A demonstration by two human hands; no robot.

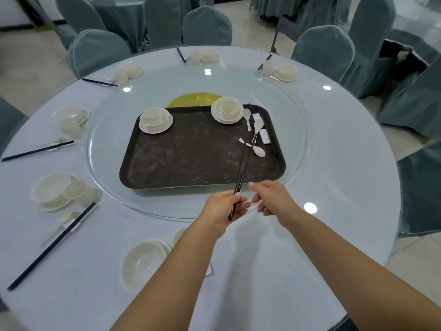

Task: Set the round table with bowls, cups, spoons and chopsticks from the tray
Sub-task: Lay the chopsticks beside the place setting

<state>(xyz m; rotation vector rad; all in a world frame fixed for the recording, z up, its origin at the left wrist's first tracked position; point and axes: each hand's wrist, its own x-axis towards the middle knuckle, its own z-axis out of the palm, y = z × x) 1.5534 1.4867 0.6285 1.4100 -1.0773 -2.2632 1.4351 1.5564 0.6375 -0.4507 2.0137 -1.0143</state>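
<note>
A dark brown tray (191,158) lies on the glass turntable (293,144) in the middle of the round table (334,177). On the tray stand two bowl-and-cup stacks (155,120) (227,110), with spoons (257,130), white rests (265,136) and another pair of chopsticks (269,134) at its right end. My left hand (223,209) grips a pair of black chopsticks (243,166) near their lower end; they point up over the tray. My right hand (269,198) is just to the right with loosely curled fingers that seem to hold a small clear piece, hard to make out.
Several place settings of bowls, cups, spoons and chopsticks ring the table, the nearest bowl (143,261) lying under my left forearm. Teal-covered chairs (206,26) surround the table. A yellow disc (195,100) shows behind the tray.
</note>
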